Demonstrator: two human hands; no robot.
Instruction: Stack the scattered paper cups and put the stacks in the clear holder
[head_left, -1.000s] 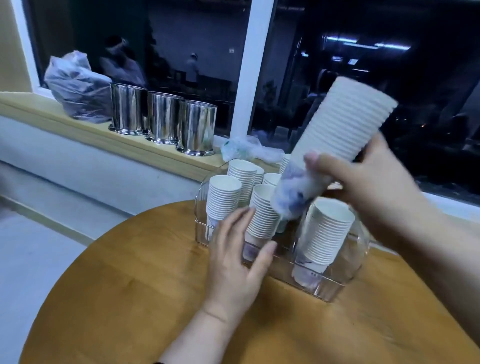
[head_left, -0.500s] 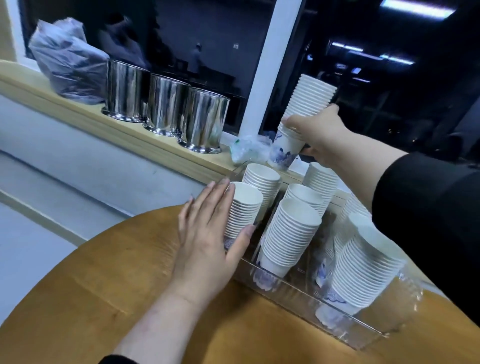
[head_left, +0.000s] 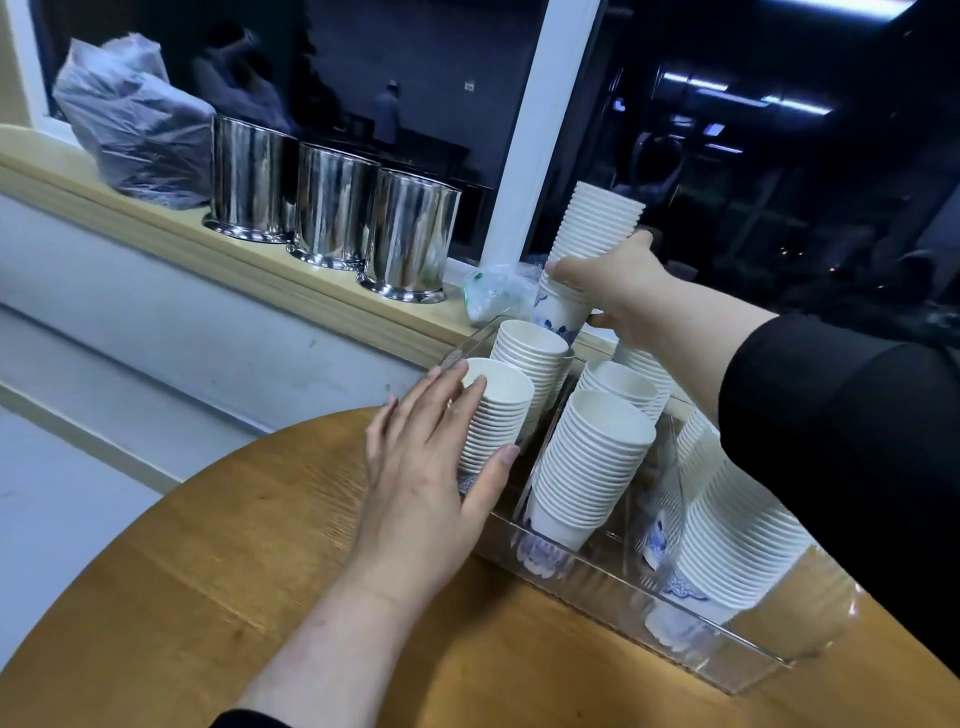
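- Here, 3 shiny steel canisters (head_left: 332, 208) stand in a row on a pale wooden window ledge (head_left: 156, 218), with a crumpled grey plastic bag (head_left: 135, 135) to their left and a small clear wrapper (head_left: 491, 293) to their right.
- Behind them a dark window reflects dim ceiling lights; its white frame post (head_left: 540, 130) rises just left of the raised cups.
- A round wooden table (head_left: 208, 571) holds the clear holder (head_left: 597, 571), already crowded with leaning stacks that leave only the far back corner free.
- The black right sleeve (head_left: 841, 441) crosses over the holder and covers part of the right-hand stacks; the holder's far wall is hard to make out.
- The right hand (head_left: 618, 291) is clamped around a tall stack of cups (head_left: 592, 244), white with ribbed rims and a blue print on the bottom cup, held just above the holder's back corner.
- The left hand (head_left: 431, 467) lies flat, fingers spread, against the near-left stack (head_left: 498, 415) inside the holder, thumb against its lower part.
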